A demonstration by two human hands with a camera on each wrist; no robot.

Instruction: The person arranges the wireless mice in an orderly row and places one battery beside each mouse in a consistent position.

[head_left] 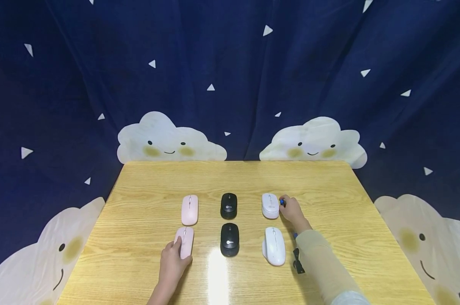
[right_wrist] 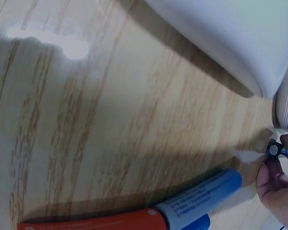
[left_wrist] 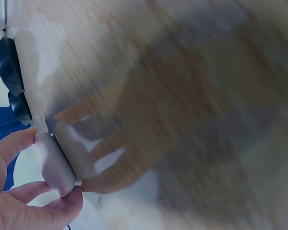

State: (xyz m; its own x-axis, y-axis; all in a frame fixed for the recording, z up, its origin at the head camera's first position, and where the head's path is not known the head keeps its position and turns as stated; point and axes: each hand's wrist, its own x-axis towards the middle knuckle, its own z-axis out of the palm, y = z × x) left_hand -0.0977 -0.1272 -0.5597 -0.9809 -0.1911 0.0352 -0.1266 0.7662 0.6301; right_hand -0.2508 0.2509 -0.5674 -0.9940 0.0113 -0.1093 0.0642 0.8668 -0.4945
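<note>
My left hand [head_left: 173, 262] grips the nearer of two pink computer mice [head_left: 185, 242] by its sides, thumb and fingers on opposite edges. The left wrist view shows that mouse [left_wrist: 50, 163] at the tabletop, with its reflection beside it. Farther off lies the second pink mouse [head_left: 189, 210], untouched. At the right, my right hand [head_left: 292, 210] pinches a small blue and black object [head_left: 282, 202] just beside the far white mouse [head_left: 270, 206]. In the right wrist view this object [right_wrist: 274, 150] has a pale round face in a dark rim; its kind is unclear.
Two black mice [head_left: 229, 206] stand in the middle column. A larger white mouse [head_left: 275, 246] lies near my right forearm. Beside that forearm are a small black object [head_left: 298, 261] and a red marker [right_wrist: 101, 221] with a blue end. A dark blue curtain [head_left: 230, 63] hangs behind the wooden table [head_left: 237, 173].
</note>
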